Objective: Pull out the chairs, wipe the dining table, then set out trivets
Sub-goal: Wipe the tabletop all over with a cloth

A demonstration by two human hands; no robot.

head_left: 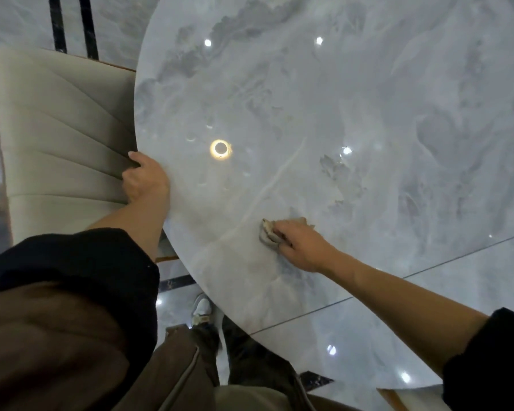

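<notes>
Surface: round marble-look dining table point(353, 120), grey-white veining, glossy, ceiling lights mirrored in it as bright dots and one ring.
Cloth: small crumpled rag point(268, 232), pale grey-beige, lying on the surface near its close edge, mostly hidden under the right hand.
Right hand point(301, 243): palm down on the rag, fingers curled over it and pressing it to the surface; part of the rag sticks out at the left of the fingers. Forearm bare, dark sleeve pushed up near the elbow.
Left hand point(144, 179): resting on the left rim of the surface, fingers bent down over the edge and gripping it, thumb pointing away from the body. Nothing else in this hand.
Chair: cream upholstered chair point(60, 137) with stitched seams, standing just beside the left rim; its seat passes partly under the surface. A second cream corner point(410, 398) shows at the bottom right, too little to identify.
Floor: polished grey tile point(428, 307) with dark inlay strips.
Person: brown jacket, dark trousers, one white shoe point(201, 311) below the near rim.
Trivets: none in view.
</notes>
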